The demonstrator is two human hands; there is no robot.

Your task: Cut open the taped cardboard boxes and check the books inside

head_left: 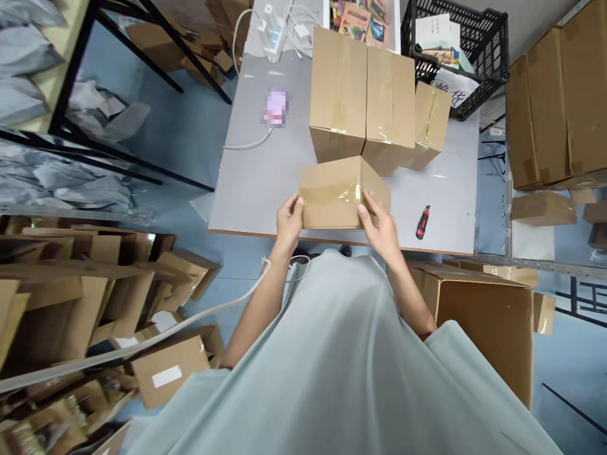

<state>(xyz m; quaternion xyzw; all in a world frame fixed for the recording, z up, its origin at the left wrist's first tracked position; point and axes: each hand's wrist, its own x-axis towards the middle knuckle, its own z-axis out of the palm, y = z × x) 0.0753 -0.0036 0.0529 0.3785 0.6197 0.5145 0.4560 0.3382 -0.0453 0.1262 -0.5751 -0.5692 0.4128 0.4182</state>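
Observation:
A closed cardboard box (329, 196) with clear tape along it is at the front edge of the grey table (256, 183). My left hand (289, 218) grips its left end, thumb on the near face. At its right side, my right hand (378, 222) has the thumb and fingers pressed on the taped corner. Behind this box stand two larger taped cartons (339, 88) side by side, with a smaller carton (432, 117) to their right. A red and black box cutter (423, 222) lies on the table, right of my right hand.
A black plastic crate (488, 50) with papers stands at the back right. A white power strip (274, 38) and cables lie at the back left. A large open carton (484, 328) stands below the table at right. Several cardboard boxes (171, 363) fill the lower left, crossed by a white cable (190, 319).

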